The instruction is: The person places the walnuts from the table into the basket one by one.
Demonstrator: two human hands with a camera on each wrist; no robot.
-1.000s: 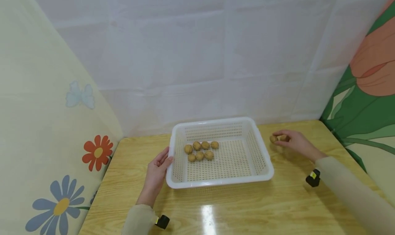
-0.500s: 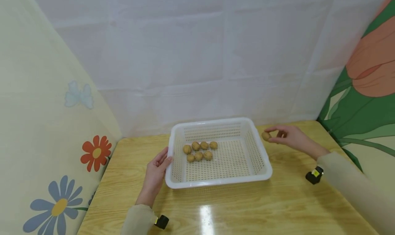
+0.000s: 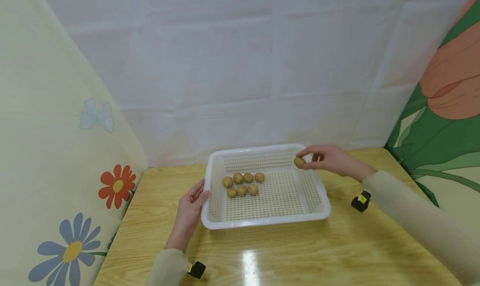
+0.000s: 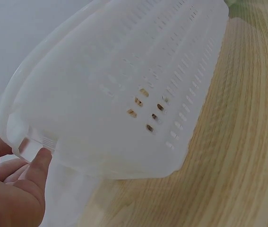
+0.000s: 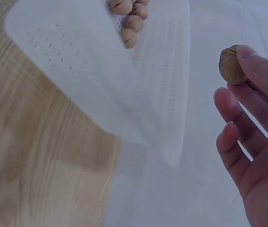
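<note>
In the head view, a white perforated plastic basket [image 3: 266,224] stands on the wooden table. Two rows of walnuts [image 3: 241,190] lie in its left half. My left hand [image 3: 188,213] holds the basket's left rim, and the left wrist view shows the thumb [image 4: 40,165] against the rim by a handle slot. Above the basket's far right corner, my right hand [image 3: 331,161] pinches a walnut [image 3: 299,162] between thumb and fingertips. The right wrist view shows this walnut [image 5: 231,65] held clear of the basket wall, with the other fingers loosely bent.
The wooden tabletop [image 3: 292,257] extends in front of the basket and to both sides. A white cloth backdrop [image 3: 225,69] hangs close behind the basket. Flower-printed sheets flank the table, one at the left [image 3: 56,152] and one at the right [image 3: 450,140].
My right hand has lifted a walnut from the table right of the basket and carried it left over the far right corner. My left hand stays on the rim.
</note>
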